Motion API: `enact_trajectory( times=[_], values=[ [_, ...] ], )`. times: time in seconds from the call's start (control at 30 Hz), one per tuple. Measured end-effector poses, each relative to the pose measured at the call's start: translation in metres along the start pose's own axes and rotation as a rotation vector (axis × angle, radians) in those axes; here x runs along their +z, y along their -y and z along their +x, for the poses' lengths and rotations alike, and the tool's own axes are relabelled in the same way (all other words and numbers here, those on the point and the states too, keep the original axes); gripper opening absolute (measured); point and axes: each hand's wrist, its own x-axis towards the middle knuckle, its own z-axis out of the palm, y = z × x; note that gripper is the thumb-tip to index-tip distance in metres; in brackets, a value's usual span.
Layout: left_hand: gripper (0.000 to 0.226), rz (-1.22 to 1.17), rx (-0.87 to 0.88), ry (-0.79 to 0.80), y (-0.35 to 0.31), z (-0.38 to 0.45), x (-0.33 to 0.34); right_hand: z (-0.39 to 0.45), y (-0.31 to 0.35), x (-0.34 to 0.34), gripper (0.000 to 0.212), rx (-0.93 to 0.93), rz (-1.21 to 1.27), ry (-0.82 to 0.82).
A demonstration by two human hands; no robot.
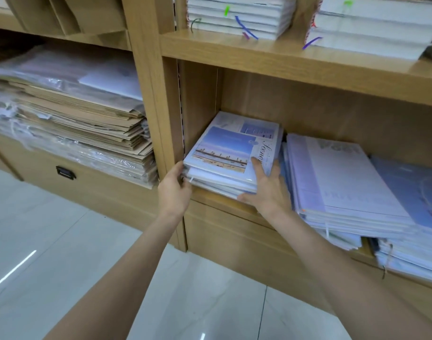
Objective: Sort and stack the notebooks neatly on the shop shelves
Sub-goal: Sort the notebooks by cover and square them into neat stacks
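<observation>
Two hands are set against one small stack of notebooks [231, 155] that lies at the left end of the lower shelf [220, 201], close against the wooden side panel [197, 104]. The stack's left front corner is held by the left hand [173, 190], its fingers curled round the edge. The right front corner is clasped by the right hand [267, 190], with fingers spread over the top cover and the thumb under the front edge. The step in hand is judged to be squaring this stack. A larger stack [342, 182] lies just beside it on the right, overhanging the shelf edge and skewed. Next, the edges should be evened up and the pile pushed back flush, then the neighbouring stack straightened.
</observation>
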Motion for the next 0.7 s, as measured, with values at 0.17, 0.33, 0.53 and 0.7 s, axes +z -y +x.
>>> enact_trajectory(
  times=[0.17, 0.33, 0.53, 0.7],
  values=[
    [0.054, -0.05, -0.052, 0.067, 0.006, 0.0, -0.004, -0.007, -0.02, -0.013, 0.079, -0.034, -0.019, -0.003],
    [0.058, -0.044, -0.152, 0.218, 0.01, 0.005, 0.009, -0.008, -0.027, -0.012, 0.092, -0.018, 0.163, 0.045],
    [0.05, -0.013, -0.162, 0.156, 0.008, 0.009, 0.026, -0.011, -0.02, 0.004, 0.114, 0.038, 0.1, -0.042],
    [0.048, 0.047, -0.161, 0.154, 0.007, 0.008, 0.022, -0.016, -0.031, 0.011, 0.104, -0.012, -0.012, -0.111]
  ],
)
